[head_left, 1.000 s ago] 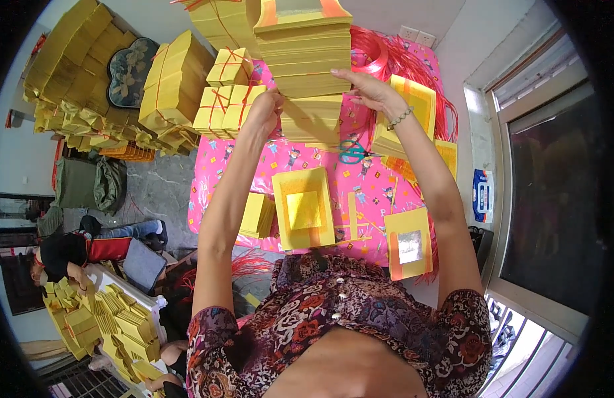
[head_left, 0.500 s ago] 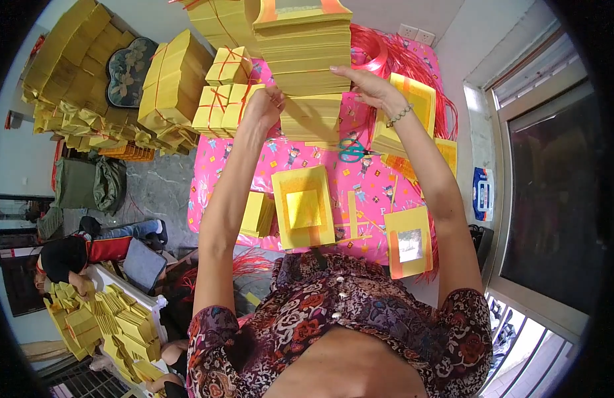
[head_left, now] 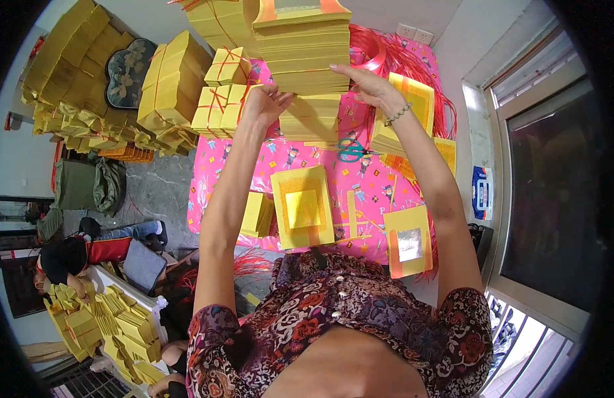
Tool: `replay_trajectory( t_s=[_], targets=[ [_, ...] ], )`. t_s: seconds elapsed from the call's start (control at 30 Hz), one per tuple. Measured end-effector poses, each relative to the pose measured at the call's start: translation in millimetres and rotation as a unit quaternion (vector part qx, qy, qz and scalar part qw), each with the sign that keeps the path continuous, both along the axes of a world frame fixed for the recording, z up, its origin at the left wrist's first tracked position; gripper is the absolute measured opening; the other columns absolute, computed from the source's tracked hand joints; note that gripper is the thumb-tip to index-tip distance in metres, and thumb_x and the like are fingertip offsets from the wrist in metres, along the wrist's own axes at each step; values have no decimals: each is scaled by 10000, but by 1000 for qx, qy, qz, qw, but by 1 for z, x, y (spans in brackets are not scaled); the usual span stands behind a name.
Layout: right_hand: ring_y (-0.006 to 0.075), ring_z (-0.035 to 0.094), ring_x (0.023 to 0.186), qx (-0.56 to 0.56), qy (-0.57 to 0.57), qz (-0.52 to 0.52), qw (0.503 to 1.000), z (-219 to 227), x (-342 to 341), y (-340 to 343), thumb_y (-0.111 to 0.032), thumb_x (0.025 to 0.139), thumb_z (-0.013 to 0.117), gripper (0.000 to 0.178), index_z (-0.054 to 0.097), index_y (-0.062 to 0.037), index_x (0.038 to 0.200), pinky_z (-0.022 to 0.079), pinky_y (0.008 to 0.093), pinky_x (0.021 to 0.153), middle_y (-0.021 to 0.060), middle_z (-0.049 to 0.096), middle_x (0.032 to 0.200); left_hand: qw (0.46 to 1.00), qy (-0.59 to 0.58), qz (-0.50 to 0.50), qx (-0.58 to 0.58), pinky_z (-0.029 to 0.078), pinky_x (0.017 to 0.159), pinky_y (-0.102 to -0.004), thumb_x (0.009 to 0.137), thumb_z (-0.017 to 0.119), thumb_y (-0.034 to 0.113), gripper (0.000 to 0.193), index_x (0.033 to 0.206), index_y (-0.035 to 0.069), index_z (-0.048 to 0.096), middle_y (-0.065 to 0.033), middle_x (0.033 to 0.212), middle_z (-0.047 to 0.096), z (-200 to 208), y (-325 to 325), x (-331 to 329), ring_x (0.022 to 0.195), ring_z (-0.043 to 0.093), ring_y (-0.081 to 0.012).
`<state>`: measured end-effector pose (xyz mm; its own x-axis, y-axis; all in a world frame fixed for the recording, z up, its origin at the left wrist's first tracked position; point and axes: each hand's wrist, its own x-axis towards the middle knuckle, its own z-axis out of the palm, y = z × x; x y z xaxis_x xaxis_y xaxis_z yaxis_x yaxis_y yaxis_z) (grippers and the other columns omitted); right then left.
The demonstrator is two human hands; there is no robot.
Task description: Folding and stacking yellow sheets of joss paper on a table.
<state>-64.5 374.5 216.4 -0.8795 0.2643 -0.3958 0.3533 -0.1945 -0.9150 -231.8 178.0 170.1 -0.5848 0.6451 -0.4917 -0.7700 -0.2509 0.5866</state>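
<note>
A tall stack of yellow paper sheets [head_left: 302, 50], with orange marks on its top sheet, rises at the far side of the table. My left hand [head_left: 267, 105] is at its lower left corner, fingers bent against the bottom sheets. On the stack's right side, my right hand [head_left: 372, 86], with a beaded bracelet at the wrist, lays its thumb on the front edges; its other fingers are partly hidden. Below and between the hands sits a shorter yellow paper stack [head_left: 310, 118]. Teal-handled scissors [head_left: 350, 150] lie just nearer to me.
Red-tied yellow bundles [head_left: 217, 106] stand at left. Red plastic string [head_left: 400, 60] and another paper stack [head_left: 386, 136] lie at right. Nearer on the pink tablecloth [head_left: 214, 176] are a yellow paper pad [head_left: 302, 229] and a sheet with a silver square [head_left: 408, 262]. Another person [head_left: 65, 259] is at lower left.
My left hand has shifted slightly, its fingers reaching a little further right under the stack's corner. The right hand and the stack have barely moved.
</note>
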Motion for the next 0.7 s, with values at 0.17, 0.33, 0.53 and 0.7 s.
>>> replay_trajectory(
  t_s=[0.17, 0.33, 0.53, 0.7],
  targets=[
    [305, 182, 1417, -17, 0, 7, 1000, -3, 0, 5, -587, 757, 773, 919, 424, -106, 1458, 171, 476, 1136, 140, 263, 1557, 1000, 9, -10, 11, 468, 998, -480, 912, 455, 58, 136, 1002, -28, 507, -178, 1073, 512, 4, 1, 2, 1000, 539, -351],
    [314, 131, 1449, -24, 10, 16, 1000, 1, -3, -3, -600, 751, 770, 946, 410, -99, 1468, 144, 505, 1151, 153, 223, 1580, 998, 53, -23, -9, 482, 956, -442, 910, 469, 47, 199, 1089, -40, 486, -167, 1087, 476, -15, -5, -10, 988, 531, -321],
    [324, 91, 1466, 1, 2, -4, 1000, 1, 0, -5, -630, 731, 768, 1001, 394, -74, 1474, 126, 511, 1161, 173, 182, 1597, 992, 95, -33, -74, 471, 911, -447, 914, 497, 60, 202, 1090, -37, 483, -150, 1079, 471, -11, -1, -5, 948, 521, -279],
    [327, 77, 1469, -1, 3, 8, 1000, -1, -1, -4, -650, 710, 771, 1037, 387, -69, 1478, 141, 505, 1159, 189, 153, 1600, 991, 95, -39, -81, 451, 919, -450, 916, 496, 69, 203, 1098, -22, 491, -126, 1060, 485, -6, -4, -5, 924, 514, -256]
  ],
)
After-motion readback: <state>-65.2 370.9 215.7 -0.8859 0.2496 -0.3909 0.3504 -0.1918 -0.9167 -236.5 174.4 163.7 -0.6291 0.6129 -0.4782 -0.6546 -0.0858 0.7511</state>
